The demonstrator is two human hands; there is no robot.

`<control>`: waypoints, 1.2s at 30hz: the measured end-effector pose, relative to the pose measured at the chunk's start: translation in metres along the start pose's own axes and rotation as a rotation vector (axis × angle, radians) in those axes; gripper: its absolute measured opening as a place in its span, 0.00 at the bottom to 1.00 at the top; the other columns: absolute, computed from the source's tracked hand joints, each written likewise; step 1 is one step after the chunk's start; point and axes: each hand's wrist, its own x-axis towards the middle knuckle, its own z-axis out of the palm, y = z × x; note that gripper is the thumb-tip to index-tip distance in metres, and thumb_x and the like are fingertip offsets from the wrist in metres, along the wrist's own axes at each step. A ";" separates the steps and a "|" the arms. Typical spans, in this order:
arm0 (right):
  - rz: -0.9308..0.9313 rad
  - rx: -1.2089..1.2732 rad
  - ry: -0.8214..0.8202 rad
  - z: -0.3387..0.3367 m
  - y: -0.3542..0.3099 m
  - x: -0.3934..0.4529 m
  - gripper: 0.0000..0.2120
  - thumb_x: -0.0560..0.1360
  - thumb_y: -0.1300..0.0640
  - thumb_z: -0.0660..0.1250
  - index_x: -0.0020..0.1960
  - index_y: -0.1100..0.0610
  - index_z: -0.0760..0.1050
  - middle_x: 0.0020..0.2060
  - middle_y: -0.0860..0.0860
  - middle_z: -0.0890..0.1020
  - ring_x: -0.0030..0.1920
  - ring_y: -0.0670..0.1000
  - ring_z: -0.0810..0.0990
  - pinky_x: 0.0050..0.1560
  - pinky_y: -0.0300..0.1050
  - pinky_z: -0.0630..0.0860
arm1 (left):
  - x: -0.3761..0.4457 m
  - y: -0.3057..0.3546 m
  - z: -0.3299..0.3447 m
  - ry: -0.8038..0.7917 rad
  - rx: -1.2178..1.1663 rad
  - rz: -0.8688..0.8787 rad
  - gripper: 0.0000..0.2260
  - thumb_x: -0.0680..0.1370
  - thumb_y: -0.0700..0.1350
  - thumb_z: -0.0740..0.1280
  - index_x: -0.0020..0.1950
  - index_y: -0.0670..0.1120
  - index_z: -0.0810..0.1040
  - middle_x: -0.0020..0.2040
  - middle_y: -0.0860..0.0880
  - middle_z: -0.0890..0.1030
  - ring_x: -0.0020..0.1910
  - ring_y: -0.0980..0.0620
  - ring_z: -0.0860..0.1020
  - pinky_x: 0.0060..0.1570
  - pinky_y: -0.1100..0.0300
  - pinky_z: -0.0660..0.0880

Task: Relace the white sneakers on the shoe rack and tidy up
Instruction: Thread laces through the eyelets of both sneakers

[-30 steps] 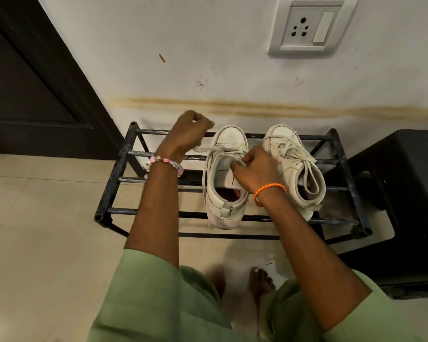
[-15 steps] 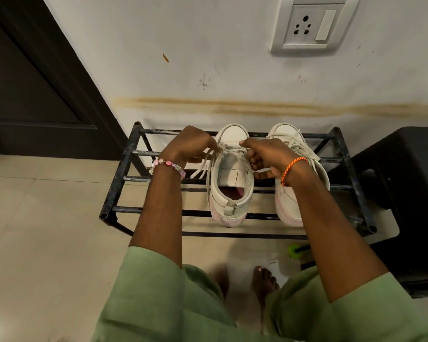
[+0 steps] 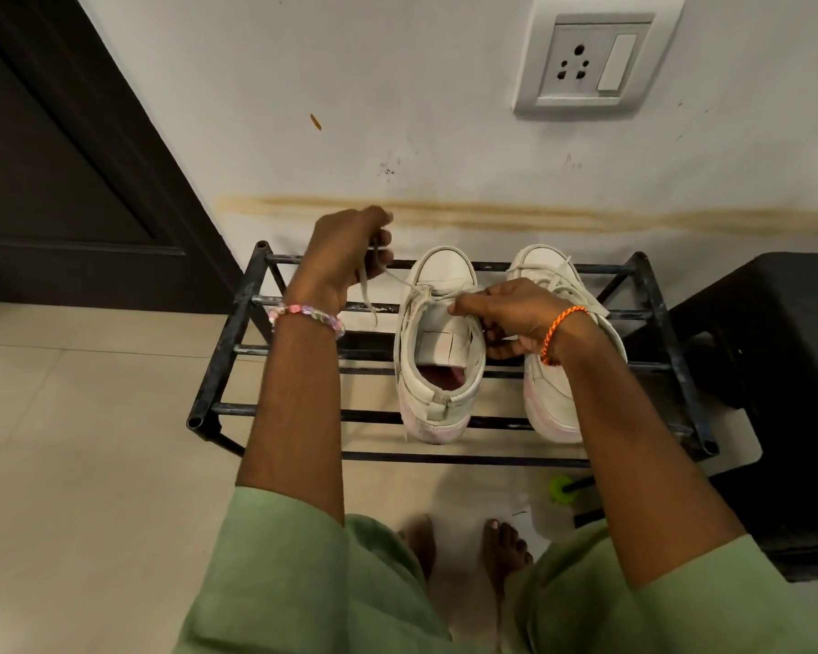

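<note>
left hand [image 3: 338, 257] fingers pinch the lace [image 3: 400, 281]; right hand [image 3: 504, 318] fingers grip the left sneaker [image 3: 440, 351].

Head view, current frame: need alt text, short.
A person's left hand pulls a white lace up and away from the left sneaker, while the right hand steadies its upper. Both white sneakers, the right sneaker too, sit on a black metal shoe rack against the wall.

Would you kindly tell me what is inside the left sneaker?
Inside the left sneaker, a pink-red lining shows at the heel opening, below its raised tongue. Farther toward the toe, the tongue covers the interior, so nothing there can be seen.
</note>
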 end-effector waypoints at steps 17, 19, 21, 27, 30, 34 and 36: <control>0.034 0.051 -0.199 -0.021 -0.002 -0.005 0.09 0.70 0.64 0.72 0.47 0.59 0.74 0.45 0.56 0.83 0.44 0.53 0.83 0.43 0.46 0.82 | 0.008 -0.019 0.009 -0.238 0.569 -0.110 0.06 0.75 0.39 0.66 0.44 0.36 0.80 0.44 0.41 0.82 0.43 0.47 0.78 0.49 0.54 0.77; 0.033 0.047 -0.196 -0.020 -0.002 -0.005 0.09 0.70 0.64 0.72 0.47 0.59 0.74 0.44 0.56 0.83 0.43 0.52 0.83 0.41 0.46 0.82 | 0.007 -0.016 0.008 -0.246 0.444 -0.153 0.09 0.76 0.38 0.66 0.53 0.35 0.79 0.50 0.41 0.83 0.46 0.48 0.81 0.54 0.55 0.77; 0.032 0.046 -0.192 -0.019 -0.002 -0.006 0.09 0.70 0.64 0.72 0.47 0.59 0.73 0.44 0.56 0.83 0.42 0.52 0.83 0.41 0.45 0.82 | 0.008 -0.017 0.008 -0.208 0.504 -0.147 0.10 0.76 0.40 0.68 0.55 0.35 0.79 0.49 0.43 0.83 0.43 0.50 0.81 0.47 0.59 0.77; 0.034 0.041 -0.189 -0.017 -0.002 -0.004 0.09 0.70 0.64 0.72 0.47 0.59 0.73 0.45 0.56 0.83 0.43 0.52 0.83 0.41 0.45 0.82 | 0.012 -0.028 0.008 -0.244 0.818 -0.085 0.09 0.74 0.44 0.72 0.48 0.38 0.81 0.39 0.48 0.80 0.42 0.51 0.80 0.45 0.60 0.76; 0.034 0.039 -0.199 -0.018 -0.003 -0.003 0.08 0.71 0.64 0.71 0.45 0.59 0.73 0.43 0.55 0.83 0.43 0.52 0.83 0.42 0.46 0.82 | 0.010 -0.025 0.007 -0.268 0.780 -0.061 0.08 0.75 0.40 0.71 0.50 0.37 0.81 0.39 0.48 0.80 0.39 0.54 0.78 0.43 0.64 0.75; 0.038 0.034 -0.202 -0.018 -0.002 -0.002 0.07 0.71 0.64 0.71 0.45 0.59 0.73 0.42 0.55 0.83 0.42 0.52 0.83 0.40 0.47 0.82 | 0.004 -0.019 -0.002 -0.302 0.530 -0.154 0.06 0.77 0.38 0.64 0.43 0.43 0.79 0.50 0.46 0.82 0.42 0.52 0.80 0.52 0.57 0.72; 0.038 0.031 -0.198 -0.017 -0.003 -0.002 0.07 0.71 0.65 0.71 0.45 0.59 0.73 0.42 0.55 0.83 0.42 0.52 0.83 0.40 0.47 0.82 | 0.005 -0.018 -0.010 -0.327 0.278 -0.222 0.08 0.75 0.37 0.61 0.37 0.44 0.76 0.50 0.43 0.83 0.43 0.46 0.81 0.57 0.52 0.72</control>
